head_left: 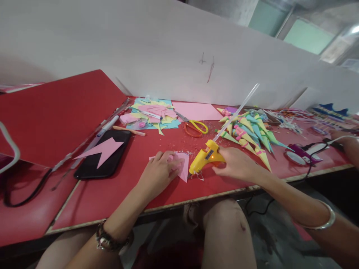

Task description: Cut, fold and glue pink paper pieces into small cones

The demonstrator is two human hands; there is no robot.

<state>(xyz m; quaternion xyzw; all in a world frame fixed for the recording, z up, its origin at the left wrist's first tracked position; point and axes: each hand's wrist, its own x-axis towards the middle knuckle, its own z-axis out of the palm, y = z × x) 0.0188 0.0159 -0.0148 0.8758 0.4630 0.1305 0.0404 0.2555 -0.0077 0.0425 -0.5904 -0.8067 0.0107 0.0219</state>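
Observation:
My right hand (232, 164) is wrapped round the yellow hot glue gun (204, 157), whose small orange light is on. A long clear glue stick (238, 111) sticks up out of its back end. The nozzle points down at the edge of a folded piece of pink paper (183, 168), with stringy glue hanging by it; I cannot tell whether it touches. My left hand (162, 168) holds that paper against the red table, fingers bent over it and covering part of it.
Paper cones (252, 130) are heaped to the right. Scissors (196, 127), paper scraps (153, 112) and a pink sheet (196, 111) lie behind. Left are a black phone (112, 166) under a pink cut-out (105, 150) and a pen (108, 125). Another person's hand (340, 136) shows far right.

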